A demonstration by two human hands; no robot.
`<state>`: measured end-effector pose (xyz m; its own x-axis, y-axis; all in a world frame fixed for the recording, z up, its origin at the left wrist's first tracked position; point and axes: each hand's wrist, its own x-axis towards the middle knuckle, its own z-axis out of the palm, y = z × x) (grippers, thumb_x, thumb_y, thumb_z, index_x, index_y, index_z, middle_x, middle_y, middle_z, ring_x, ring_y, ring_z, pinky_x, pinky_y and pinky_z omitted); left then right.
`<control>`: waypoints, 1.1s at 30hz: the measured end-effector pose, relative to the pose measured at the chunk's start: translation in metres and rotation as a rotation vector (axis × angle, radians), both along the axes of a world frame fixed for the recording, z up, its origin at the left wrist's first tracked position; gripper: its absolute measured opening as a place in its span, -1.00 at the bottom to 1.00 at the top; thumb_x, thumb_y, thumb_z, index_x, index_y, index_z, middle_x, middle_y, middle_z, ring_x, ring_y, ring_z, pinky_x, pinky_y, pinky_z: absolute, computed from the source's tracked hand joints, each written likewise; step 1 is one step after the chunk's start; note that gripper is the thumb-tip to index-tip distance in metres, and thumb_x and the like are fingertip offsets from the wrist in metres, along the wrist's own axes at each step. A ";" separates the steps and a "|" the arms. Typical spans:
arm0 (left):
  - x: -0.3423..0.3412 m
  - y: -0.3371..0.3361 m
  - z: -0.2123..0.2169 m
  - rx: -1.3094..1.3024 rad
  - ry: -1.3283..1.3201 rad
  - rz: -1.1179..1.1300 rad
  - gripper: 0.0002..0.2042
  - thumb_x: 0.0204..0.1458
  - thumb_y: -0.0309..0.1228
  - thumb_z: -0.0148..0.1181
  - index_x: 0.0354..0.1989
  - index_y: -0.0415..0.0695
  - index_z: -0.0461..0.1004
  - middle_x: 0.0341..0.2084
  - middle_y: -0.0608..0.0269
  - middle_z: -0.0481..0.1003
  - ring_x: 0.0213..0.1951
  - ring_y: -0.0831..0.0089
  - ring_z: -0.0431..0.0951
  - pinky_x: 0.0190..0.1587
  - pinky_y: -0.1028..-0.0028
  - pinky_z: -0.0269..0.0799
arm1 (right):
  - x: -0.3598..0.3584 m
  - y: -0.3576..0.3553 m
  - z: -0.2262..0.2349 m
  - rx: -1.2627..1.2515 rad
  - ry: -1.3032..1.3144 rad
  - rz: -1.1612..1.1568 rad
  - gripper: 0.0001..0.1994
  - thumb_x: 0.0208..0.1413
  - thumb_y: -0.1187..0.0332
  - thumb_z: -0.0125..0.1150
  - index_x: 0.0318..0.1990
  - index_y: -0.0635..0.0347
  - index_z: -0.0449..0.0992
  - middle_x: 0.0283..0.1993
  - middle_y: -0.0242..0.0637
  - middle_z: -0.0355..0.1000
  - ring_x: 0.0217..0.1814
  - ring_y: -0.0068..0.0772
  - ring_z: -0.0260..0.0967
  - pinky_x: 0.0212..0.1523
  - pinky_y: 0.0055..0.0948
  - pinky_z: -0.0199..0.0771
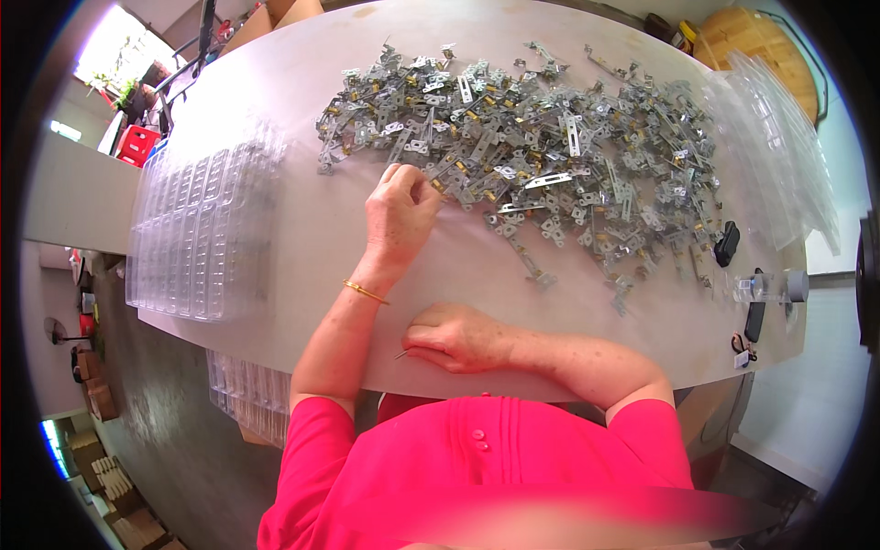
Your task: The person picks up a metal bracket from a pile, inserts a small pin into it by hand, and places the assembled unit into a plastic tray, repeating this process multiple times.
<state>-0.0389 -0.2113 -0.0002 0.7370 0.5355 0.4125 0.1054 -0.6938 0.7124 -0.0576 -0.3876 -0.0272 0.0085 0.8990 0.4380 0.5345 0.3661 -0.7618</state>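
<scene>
A wide heap of small metal brackets (550, 137), silver with brass-coloured bits, spreads over the pale table. My left hand (401, 215), with a gold bangle (366, 292) on its wrist, is at the heap's near left edge. Its fingers are curled in a pinch beside the brackets; whatever they hold is hidden. Close to the table's front edge rests my right hand (458, 339), its fingers closed. A thin metal piece (401, 355) pokes out of it toward the left; the rest of that piece is covered by the hand.
Stacked clear plastic trays (197, 234) stand on the left, and more trays (247, 396) are below the table edge. Clear plastic sheets (770, 147) lie at the right. Near them are a black case (727, 244), a clear bottle (765, 286) and a wooden stool (756, 50).
</scene>
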 end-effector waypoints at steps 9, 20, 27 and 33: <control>-0.004 0.022 0.005 -0.289 -0.020 -0.023 -0.95 0.05 -0.55 0.22 -0.34 -0.27 0.56 -0.46 0.24 0.52 -0.48 0.50 0.51 -0.37 0.47 0.45 | 0.001 0.001 0.004 0.040 -0.035 -0.001 -0.91 0.15 0.42 0.25 -0.27 0.19 0.48 -0.32 -0.18 0.44 -0.23 -0.04 0.45 -0.19 -0.10 0.46; -0.017 0.030 0.014 -1.060 -0.035 -0.374 -0.92 0.25 -0.45 0.17 -0.23 -0.20 0.53 -0.23 0.09 0.64 -0.38 0.43 0.68 -0.35 0.50 0.57 | 0.004 -0.002 0.011 0.032 -0.011 -0.013 -0.93 0.15 0.42 0.25 -0.28 0.16 0.48 -0.33 -0.16 0.43 -0.27 0.00 0.45 -0.26 -0.10 0.46; -0.021 0.028 0.015 -1.317 -0.098 -0.580 -0.96 0.24 -0.49 0.13 -0.20 -0.15 0.49 -0.19 0.00 0.63 -0.38 0.40 0.67 -0.36 0.45 0.61 | 0.040 -0.004 0.064 0.089 0.124 -0.348 -0.88 0.20 0.49 0.31 -0.13 0.17 0.55 -0.27 -0.18 0.55 -0.32 -0.15 0.55 -0.32 -0.32 0.53; -0.022 0.031 0.012 -1.318 -0.118 -0.613 -0.69 0.20 -0.53 0.06 0.11 -0.26 0.48 -0.25 0.10 0.60 -0.36 0.38 0.62 -0.38 0.36 0.59 | 0.078 0.021 0.088 0.143 0.226 -0.643 -0.93 0.28 0.47 0.27 -0.15 0.21 0.53 -0.44 -0.33 0.48 -0.49 -0.68 0.33 -0.47 -0.54 0.37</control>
